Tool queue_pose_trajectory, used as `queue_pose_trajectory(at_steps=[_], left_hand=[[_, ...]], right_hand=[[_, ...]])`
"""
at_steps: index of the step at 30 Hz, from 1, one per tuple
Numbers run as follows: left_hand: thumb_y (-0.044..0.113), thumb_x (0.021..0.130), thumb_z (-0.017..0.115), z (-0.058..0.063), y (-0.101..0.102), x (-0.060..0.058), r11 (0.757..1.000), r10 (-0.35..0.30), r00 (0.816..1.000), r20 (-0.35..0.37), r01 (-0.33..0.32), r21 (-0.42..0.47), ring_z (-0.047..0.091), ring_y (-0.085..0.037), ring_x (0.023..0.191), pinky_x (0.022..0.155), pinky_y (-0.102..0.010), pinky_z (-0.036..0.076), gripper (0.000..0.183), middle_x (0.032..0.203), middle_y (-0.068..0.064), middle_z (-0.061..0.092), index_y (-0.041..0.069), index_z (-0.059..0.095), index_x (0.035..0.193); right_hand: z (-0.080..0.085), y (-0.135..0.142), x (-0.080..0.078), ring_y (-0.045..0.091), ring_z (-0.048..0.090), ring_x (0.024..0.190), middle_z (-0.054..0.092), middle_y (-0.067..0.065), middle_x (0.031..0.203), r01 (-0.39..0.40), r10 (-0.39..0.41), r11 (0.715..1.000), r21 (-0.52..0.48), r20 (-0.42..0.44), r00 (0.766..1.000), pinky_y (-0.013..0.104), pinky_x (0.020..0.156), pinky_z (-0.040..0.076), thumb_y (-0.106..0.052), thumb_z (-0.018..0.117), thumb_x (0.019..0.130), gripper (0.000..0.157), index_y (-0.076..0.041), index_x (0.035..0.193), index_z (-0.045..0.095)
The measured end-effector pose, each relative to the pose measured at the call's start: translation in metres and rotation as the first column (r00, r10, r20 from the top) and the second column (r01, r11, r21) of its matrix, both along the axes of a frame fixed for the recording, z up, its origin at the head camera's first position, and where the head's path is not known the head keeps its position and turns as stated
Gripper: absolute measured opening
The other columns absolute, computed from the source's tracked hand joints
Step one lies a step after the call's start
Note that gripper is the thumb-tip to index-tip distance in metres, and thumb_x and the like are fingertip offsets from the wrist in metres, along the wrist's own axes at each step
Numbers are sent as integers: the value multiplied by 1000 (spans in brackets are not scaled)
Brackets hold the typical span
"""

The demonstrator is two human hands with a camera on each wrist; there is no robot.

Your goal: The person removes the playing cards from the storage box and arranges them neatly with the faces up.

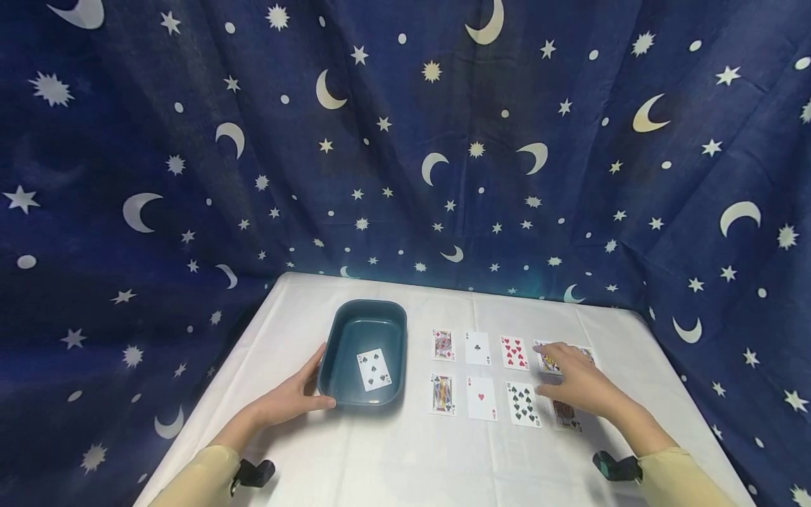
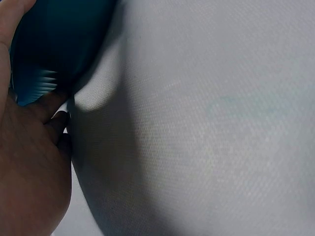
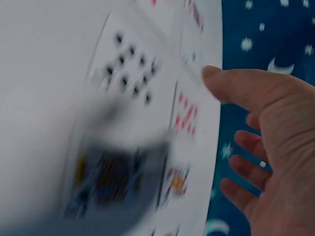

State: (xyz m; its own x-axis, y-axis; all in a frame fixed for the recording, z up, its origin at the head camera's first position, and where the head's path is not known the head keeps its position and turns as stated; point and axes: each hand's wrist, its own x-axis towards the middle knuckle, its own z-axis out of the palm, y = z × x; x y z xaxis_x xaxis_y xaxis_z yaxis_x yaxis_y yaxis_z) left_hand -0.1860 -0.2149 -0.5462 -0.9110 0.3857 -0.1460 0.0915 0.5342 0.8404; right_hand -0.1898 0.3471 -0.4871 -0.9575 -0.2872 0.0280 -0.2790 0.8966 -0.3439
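A dark teal plastic tub (image 1: 363, 404) stands on the left of the table. My left hand (image 1: 288, 401) holds its near left corner, thumb at the front wall and fingers along the left side. A spades playing card (image 1: 374, 370) lies face up inside it. To the right, playing cards lie in two rows, among them an ace of clubs (image 1: 478, 348), an ace of hearts (image 1: 482, 398) and a spades card (image 1: 523, 404). My right hand (image 1: 579, 380) is over the right end of the rows, fingers apart, holding nothing. It partly covers a face card (image 1: 567, 417).
A white cloth (image 1: 405, 458) covers the table. Behind and beside it hangs a dark blue curtain (image 1: 393, 176) with moons and stars. A red face card (image 1: 443, 345) and a hearts card (image 1: 514, 352) lie in the far row.
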Motion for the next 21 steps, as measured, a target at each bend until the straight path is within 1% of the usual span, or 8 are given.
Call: queue_pose_trajectory(at_steps=[3, 5, 8, 11, 16, 20, 21], left_hand=[[41, 74, 76, 1, 0, 0, 1000, -3, 1000, 1, 3, 4, 10, -22, 140, 110, -52, 15, 107, 154, 1, 9, 43, -4, 146], [41, 74, 76, 1, 0, 1, 1000, -2, 1000, 4, 2, 1, 11, -23, 139, 110, -51, 16, 108, 154, 0, 11, 43, -3, 147], [42, 73, 77, 2, 0, 2, 1000, 6, 1000, 12, -5, -11, 12, -23, 139, 110, -50, 17, 108, 154, -2, 12, 43, -3, 146], [42, 73, 77, 3, 1, 2, 1000, 11, 1000, 15, -11, -16, 11, -23, 139, 110, -50, 16, 108, 154, -3, 12, 44, -3, 146], [43, 73, 76, 3, 1, 1, 999, 15, 1000, 8, -15, -29, 11, -23, 140, 110, -49, 17, 109, 154, -2, 10, 42, -3, 147], [44, 73, 76, 3, 1, 1, 999, 19, 1000, 14, -18, -36, 11, -22, 140, 110, -49, 17, 109, 154, -2, 9, 41, -3, 147], [44, 73, 77, 3, 2, 1, 999, 20, 1000, 15, -19, -33, 10, -22, 140, 110, -49, 17, 109, 154, -2, 9, 41, -3, 147]], right_hand=[[8, -26, -8, 28, 37, 125, 46, 2, 132, -18, 16, 999, -38, -32, 999, 58, 98, 33, -47, 74, 74, 73, -23, 137, 44], [12, -44, -14, 25, 37, 126, 45, -2, 132, -43, 39, 996, -74, -60, 997, 56, 98, 35, -47, 72, 77, 70, -26, 137, 43], [18, -72, -24, 21, 37, 126, 45, -5, 132, -95, 83, 989, -114, -103, 991, 51, 100, 35, -45, 71, 78, 68, -29, 137, 43], [22, -100, -33, 16, 37, 126, 45, -9, 131, -148, 132, 982, -119, -133, 982, 46, 101, 36, -43, 72, 77, 67, -30, 137, 43], [26, -146, -46, 12, 37, 124, 45, -9, 132, -256, 238, 961, -106, -155, 959, 40, 103, 35, -43, 71, 78, 67, -28, 137, 44], [26, -180, -52, 14, 36, 126, 44, -6, 134, -327, 315, 942, -75, -139, 939, 38, 104, 33, -43, 70, 78, 69, -25, 139, 43], [25, -188, -53, 14, 35, 127, 43, -6, 136, -339, 329, 939, -63, -129, 936, 39, 105, 33, -47, 69, 78, 70, -24, 139, 43]])
